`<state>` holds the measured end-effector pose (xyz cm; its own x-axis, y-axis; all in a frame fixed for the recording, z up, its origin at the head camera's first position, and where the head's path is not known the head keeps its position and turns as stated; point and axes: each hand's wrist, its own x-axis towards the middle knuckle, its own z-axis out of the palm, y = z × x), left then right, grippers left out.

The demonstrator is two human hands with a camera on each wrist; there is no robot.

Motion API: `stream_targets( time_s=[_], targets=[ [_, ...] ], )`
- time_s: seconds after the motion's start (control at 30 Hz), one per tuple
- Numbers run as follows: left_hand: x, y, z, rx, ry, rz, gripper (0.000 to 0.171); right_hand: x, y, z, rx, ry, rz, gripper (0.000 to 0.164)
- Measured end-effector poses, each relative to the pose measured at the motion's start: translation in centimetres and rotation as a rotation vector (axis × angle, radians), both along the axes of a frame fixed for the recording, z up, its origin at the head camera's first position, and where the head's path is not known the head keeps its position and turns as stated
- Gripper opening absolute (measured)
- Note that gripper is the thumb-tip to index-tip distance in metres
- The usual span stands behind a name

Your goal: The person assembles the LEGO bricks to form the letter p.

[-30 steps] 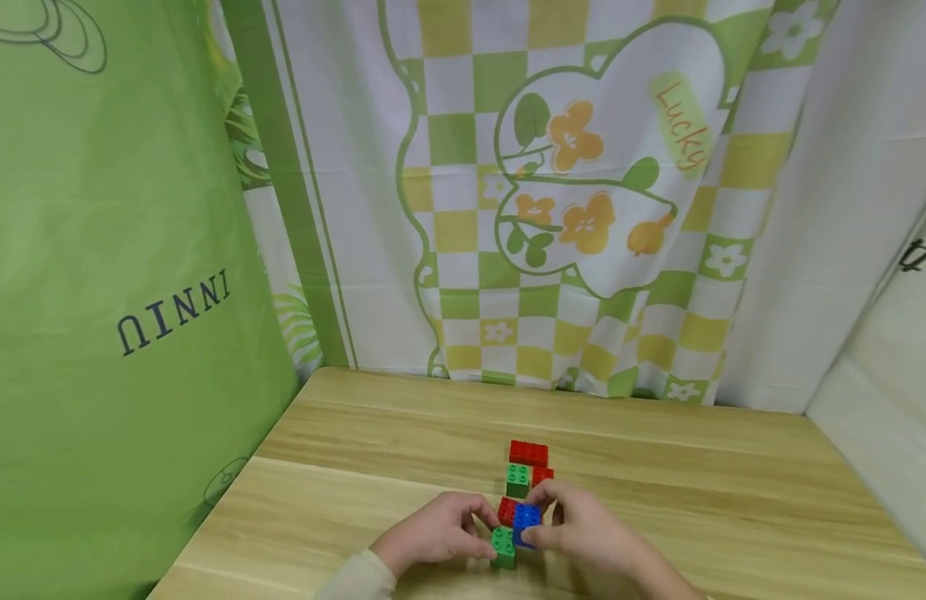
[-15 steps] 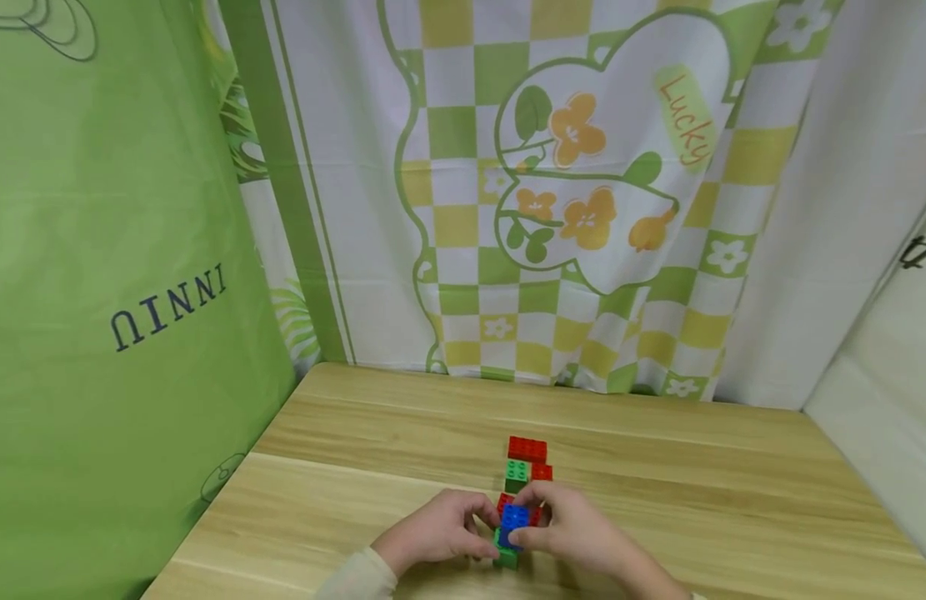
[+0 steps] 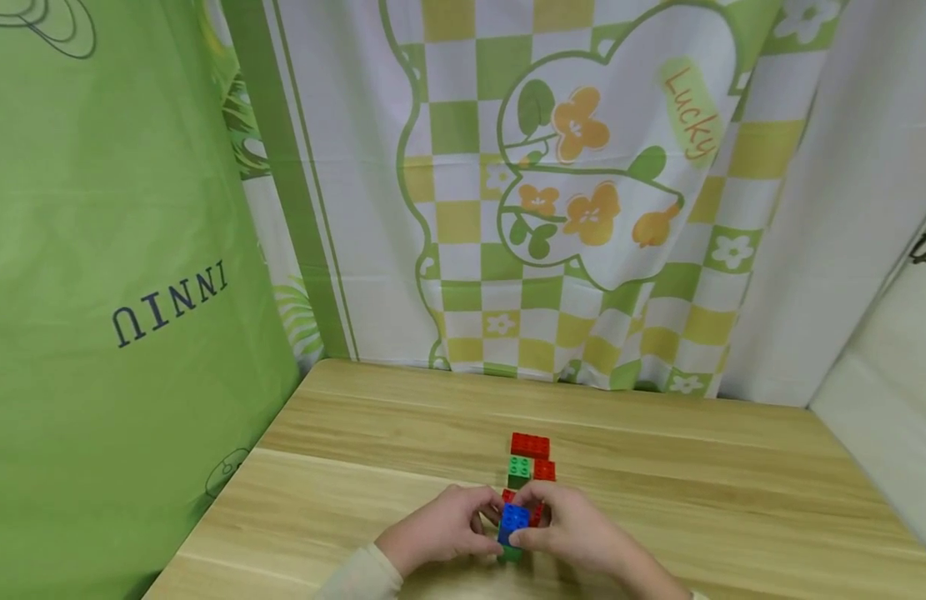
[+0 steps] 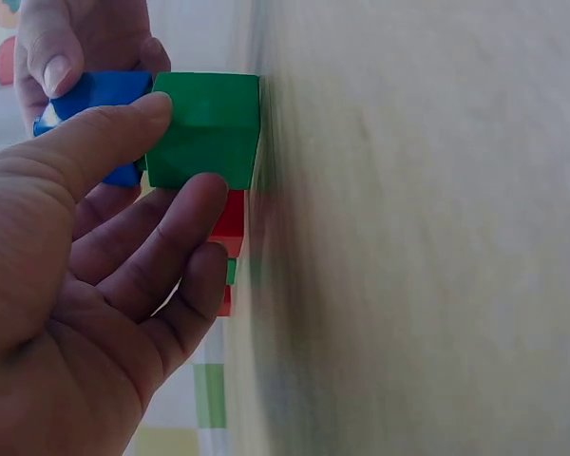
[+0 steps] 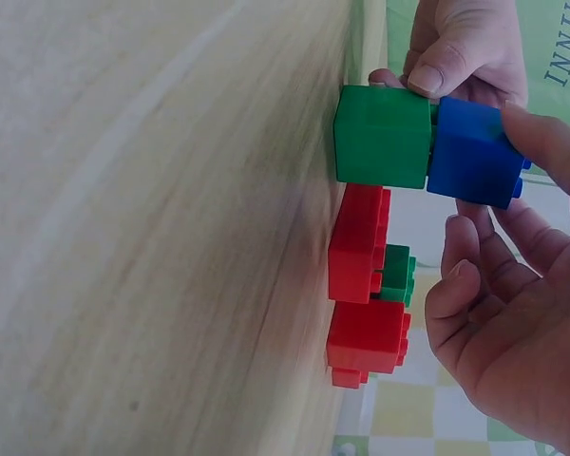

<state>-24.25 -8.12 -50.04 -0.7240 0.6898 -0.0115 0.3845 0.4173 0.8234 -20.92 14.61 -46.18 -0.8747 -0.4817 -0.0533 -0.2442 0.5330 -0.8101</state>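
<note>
My left hand (image 3: 449, 527) pinches a green toy building brick (image 5: 382, 137) between thumb and fingers, low on the table. Directly above it sits a blue brick (image 3: 514, 522), gripped by my right hand (image 3: 578, 527). In the right wrist view the blue brick leans slightly on the green one, and a narrow gap shows between them. Its studs face up. Just beyond stands a red brick (image 5: 357, 242), partly hidden by my hands in the head view.
Farther back on the wooden table (image 3: 357, 433) are another green brick (image 3: 518, 472), a small red brick (image 3: 544, 470) and a longer red brick (image 3: 530, 445). A patterned curtain (image 3: 463, 250) hangs behind the table; a green cloth (image 3: 132, 433) hangs at the left.
My right hand has brought the blue brick left, from beside the green brick to on top of it. My left hand has stayed at the green brick.
</note>
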Motion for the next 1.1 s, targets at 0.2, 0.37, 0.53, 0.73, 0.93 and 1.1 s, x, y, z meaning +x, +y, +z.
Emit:
stream_targets(
  time_s=[0.2, 0.37, 0.53, 0.73, 0.93, 1.1],
  targets=[
    [0.19, 0.13, 0.19, -0.053, 0.100, -0.034, 0.034, -0.03, -0.06, -0.08, 0.011, 0.029, 0.007, 0.030],
    [0.20, 0.02, 0.27, -0.071, 0.111, -0.033, 0.033, -0.13, -0.34, -0.05, 0.024, 0.027, 0.012, 0.031],
    [0.24, -0.01, 0.38, -0.072, 0.095, -0.031, 0.033, -0.01, -0.34, -0.30, 0.031, 0.036, -0.002, 0.029],
    [0.36, 0.16, 0.69, -0.079, 0.101, -0.040, 0.033, 0.38, -0.45, -0.43, 0.027, 0.057, -0.031, 0.028],
    [0.34, 0.27, 0.70, -0.094, 0.108, -0.032, 0.034, 0.44, -0.59, -0.37, 0.052, 0.017, -0.068, 0.028],
    [0.41, 0.42, 0.29, -0.078, 0.125, -0.013, 0.036, 0.37, -0.48, -0.18, 0.053, 0.023, -0.049, 0.026]
  ],
)
